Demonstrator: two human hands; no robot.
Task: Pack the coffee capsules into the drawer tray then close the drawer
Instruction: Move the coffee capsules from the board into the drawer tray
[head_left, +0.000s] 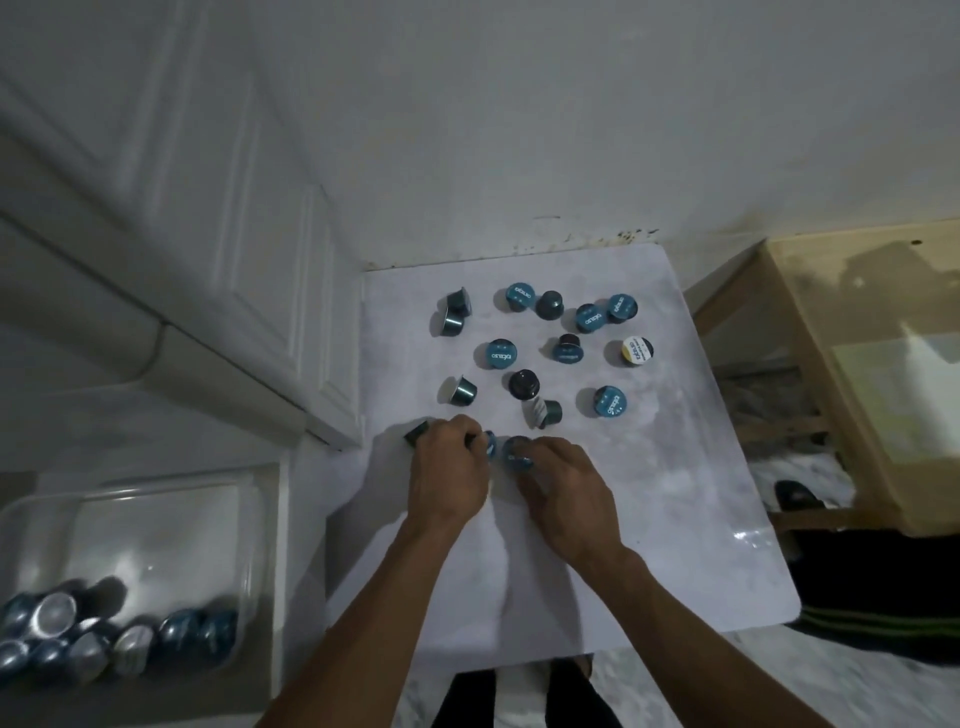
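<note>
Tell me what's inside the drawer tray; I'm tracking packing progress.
The tray holds a heap of capsules at its near end; the far part is bare. Any capsules beyond the frame's edge can't be seen.

left hand — fingers curled, palm down | right hand — fingers curled

The head camera looked steeply down, close over the white table, toward the wall behind it.

dim, bluish light; glare on the table at lower right; edges bend and blur, lower left softest.
</note>
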